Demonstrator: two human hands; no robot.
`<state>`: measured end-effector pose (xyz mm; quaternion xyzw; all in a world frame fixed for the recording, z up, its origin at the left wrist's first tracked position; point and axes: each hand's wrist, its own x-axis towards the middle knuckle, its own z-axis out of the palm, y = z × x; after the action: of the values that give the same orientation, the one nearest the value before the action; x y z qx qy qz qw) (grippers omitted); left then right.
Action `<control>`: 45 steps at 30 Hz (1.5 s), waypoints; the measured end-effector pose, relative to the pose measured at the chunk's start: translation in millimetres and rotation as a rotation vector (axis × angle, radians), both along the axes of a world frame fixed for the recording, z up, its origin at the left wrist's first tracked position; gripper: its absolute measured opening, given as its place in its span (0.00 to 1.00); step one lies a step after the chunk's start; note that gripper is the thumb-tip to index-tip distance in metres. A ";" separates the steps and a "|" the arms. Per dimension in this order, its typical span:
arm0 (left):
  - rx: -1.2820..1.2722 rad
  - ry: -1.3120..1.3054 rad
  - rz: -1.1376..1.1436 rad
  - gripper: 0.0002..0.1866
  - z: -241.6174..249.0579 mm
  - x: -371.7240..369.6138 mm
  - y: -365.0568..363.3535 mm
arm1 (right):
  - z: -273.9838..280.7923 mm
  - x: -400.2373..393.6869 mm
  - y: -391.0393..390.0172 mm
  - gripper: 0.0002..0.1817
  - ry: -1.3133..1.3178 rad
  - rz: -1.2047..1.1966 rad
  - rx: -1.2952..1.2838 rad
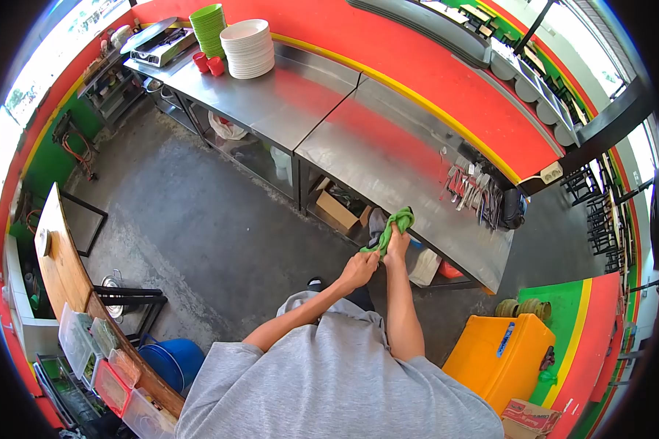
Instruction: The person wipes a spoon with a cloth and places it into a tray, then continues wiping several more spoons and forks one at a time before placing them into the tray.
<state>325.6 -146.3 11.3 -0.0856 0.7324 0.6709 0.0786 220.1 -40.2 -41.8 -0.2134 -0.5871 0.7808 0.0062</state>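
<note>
A green cloth [400,219] is bunched and twisted between my two hands, just off the front edge of the steel table [410,175]. My left hand [396,245] is closed round its upper part, on the right. Lower and to the left, my right hand [362,268] grips the cloth's other end. Something dark grey [376,224] shows just behind the cloth, and I cannot make out what it is.
White plates [247,50], green plates [209,31] and red cups [208,64] stand on the steel counter. Cutlery [474,192] lies at its right part. A yellow box [501,358] is at right, a wooden table [69,256] and blue bucket [174,364] at left.
</note>
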 end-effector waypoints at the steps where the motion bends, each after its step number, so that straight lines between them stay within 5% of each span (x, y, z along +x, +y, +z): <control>1: 0.006 0.016 0.002 0.26 1.6 0.6 0.6 | -0.4 -2.8 0.6 0.07 0.017 0.002 0.008; 26: -0.009 0.032 0.024 0.25 -20.8 -6.6 20.2 | 34.5 49.9 -0.6 0.11 0.040 0.084 0.091; 32: 0.088 -0.165 -0.311 0.25 5.3 -26.3 4.1 | 54.2 48.9 18.7 0.12 -0.045 0.090 0.033; 38: -0.221 0.001 -0.484 0.23 39.8 -56.3 -19.4 | 51.9 25.5 39.2 0.10 0.149 0.028 0.124; 41: -0.092 0.104 -0.150 0.23 21.2 -85.9 -22.0 | 61.1 16.8 51.2 0.10 0.168 0.082 0.117; 45: 0.035 0.354 0.001 0.22 21.9 -127.0 2.0 | 78.7 7.8 56.8 0.11 0.182 0.254 0.195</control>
<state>198.6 -144.3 33.3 0.0346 0.7230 0.6881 -0.0505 227.8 16.6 36.9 -0.0641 -0.6794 0.7307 -0.0186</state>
